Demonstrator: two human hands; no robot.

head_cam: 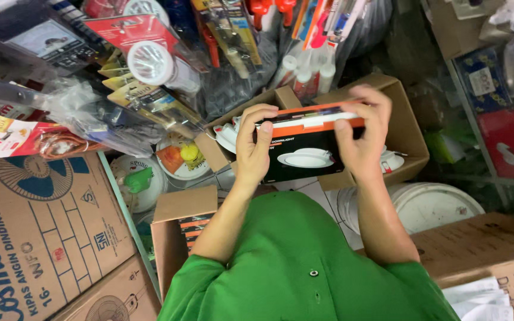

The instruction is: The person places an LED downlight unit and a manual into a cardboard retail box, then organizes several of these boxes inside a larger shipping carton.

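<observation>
Holding a black-and-orange box (304, 145) by both ends, the left hand (252, 148) and right hand (365, 134) close their fingers on it above an open carton (408, 137); loose white lamps lie beneath the fingers, none yet boxed.

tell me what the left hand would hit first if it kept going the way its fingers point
The left hand already grips the black and orange box. Its fingers point up the picture; beyond them probably the open cardboard box, though depth is unclear.
</observation>
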